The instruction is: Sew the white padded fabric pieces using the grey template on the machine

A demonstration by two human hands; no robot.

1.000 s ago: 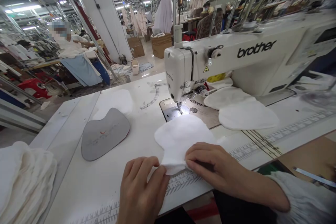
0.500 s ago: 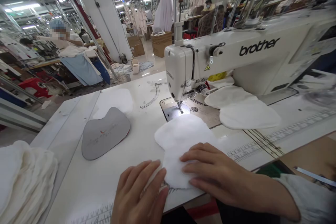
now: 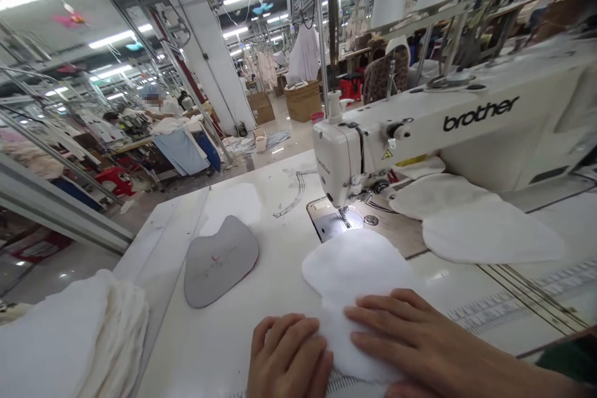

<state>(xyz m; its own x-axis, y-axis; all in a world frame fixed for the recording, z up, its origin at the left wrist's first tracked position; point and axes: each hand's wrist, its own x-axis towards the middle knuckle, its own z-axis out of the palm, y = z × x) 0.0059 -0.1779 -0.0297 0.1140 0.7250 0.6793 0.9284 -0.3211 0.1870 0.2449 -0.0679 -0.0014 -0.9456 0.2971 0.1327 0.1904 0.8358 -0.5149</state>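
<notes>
Near worktop (image 3: 209,348) edge: left hand (image 3: 289,357), right hand (image 3: 396,336) side by side, pressed flat on white padded cutout (image 3: 354,273), near Brother sewing machine (image 3: 340,161).

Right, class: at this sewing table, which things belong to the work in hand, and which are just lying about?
Likely in the work: left hand, right hand, white padded piece, Brother sewing machine, grey template.

Just lying about: red plastic stool, cardboard box.

Bare, short-nailed left hand (image 3: 289,357) and right hand (image 3: 401,336), with a bare right forearm (image 3: 522,379)
</notes>
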